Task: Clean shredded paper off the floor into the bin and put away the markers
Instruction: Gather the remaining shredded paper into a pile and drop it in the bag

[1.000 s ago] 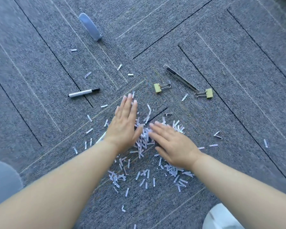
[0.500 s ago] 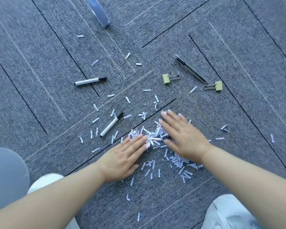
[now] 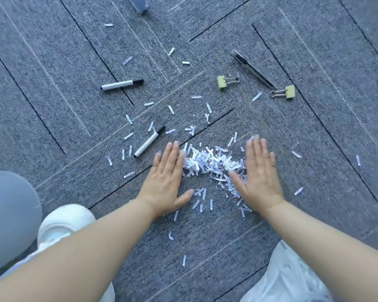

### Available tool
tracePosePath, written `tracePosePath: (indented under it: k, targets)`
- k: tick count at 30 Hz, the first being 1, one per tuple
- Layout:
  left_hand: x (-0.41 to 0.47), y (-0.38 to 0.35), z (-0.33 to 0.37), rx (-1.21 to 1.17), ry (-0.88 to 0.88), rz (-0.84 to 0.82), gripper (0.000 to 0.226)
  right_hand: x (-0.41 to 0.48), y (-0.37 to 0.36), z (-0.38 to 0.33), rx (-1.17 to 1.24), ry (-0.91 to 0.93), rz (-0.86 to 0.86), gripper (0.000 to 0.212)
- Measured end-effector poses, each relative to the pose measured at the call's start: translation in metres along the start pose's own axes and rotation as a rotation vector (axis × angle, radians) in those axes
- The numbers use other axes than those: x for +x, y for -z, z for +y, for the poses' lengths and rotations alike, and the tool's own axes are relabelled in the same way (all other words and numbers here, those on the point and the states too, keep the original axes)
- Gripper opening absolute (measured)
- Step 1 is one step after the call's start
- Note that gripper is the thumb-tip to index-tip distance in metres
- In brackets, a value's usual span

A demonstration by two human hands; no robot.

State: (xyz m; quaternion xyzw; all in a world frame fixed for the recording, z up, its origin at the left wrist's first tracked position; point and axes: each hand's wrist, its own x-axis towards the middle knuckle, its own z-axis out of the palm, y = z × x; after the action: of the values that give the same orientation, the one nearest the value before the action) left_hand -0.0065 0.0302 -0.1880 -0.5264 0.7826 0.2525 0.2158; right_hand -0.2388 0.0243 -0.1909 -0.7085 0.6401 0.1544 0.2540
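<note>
A heap of white shredded paper lies on the grey carpet, with loose strips scattered around it. My left hand lies flat, palm down, against the heap's left side. My right hand lies flat on the heap's right side. Both hands hold nothing. One white marker with a black cap rests just left of my left fingertips. A second marker lies farther away at the upper left. The bin is out of view.
Two yellow-green binder clips and a slim dark utility knife lie at the upper right. A translucent blue object sits at the top edge. My white shoes and a white plastic bag are at the bottom.
My hands have moved apart to either side of the paper, and the strips between them are bunched into a tighter heap. The view has shifted downward.
</note>
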Motion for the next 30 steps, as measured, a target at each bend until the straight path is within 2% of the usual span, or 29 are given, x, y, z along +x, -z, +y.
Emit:
tracePosePath:
  k: [5,7,10,13,15,17,21,25,30]
  targets:
    - [-0.001,-0.002,0.022,-0.065,-0.19,0.032,0.087,-0.008,-0.015,-0.039,0.199,0.229,0.063,0.075]
    - [-0.005,-0.001,0.014,-0.111,-0.187,0.115,0.092,-0.013,-0.013,-0.035,0.243,0.305,0.095,0.072]
    - [-0.018,-0.005,-0.008,-0.035,-0.137,0.148,0.109,-0.019,-0.009,-0.007,0.063,0.323,0.093,0.089]
    - [-0.032,-0.017,-0.023,0.145,-0.212,0.012,0.125,-0.03,-0.014,0.024,-0.19,0.389,-0.005,0.112]
    - [-0.035,-0.02,-0.025,0.187,-0.231,-0.071,0.129,-0.033,-0.019,0.033,-0.269,0.396,-0.055,0.117]
    - [-0.03,-0.02,-0.021,0.143,-0.234,-0.049,0.125,-0.027,-0.021,0.031,-0.303,0.408,-0.048,0.118]
    - [-0.004,-0.007,-0.005,0.108,-0.149,0.004,0.111,0.009,-0.011,0.01,-0.256,0.397,0.071,0.115]
    - [0.015,0.014,0.001,0.04,-0.094,0.081,0.093,0.04,0.006,-0.013,-0.258,0.49,0.138,0.109]
    - [0.009,0.014,0.002,0.127,-0.131,0.062,0.099,0.031,0.0,-0.005,-0.305,0.598,0.14,0.101]
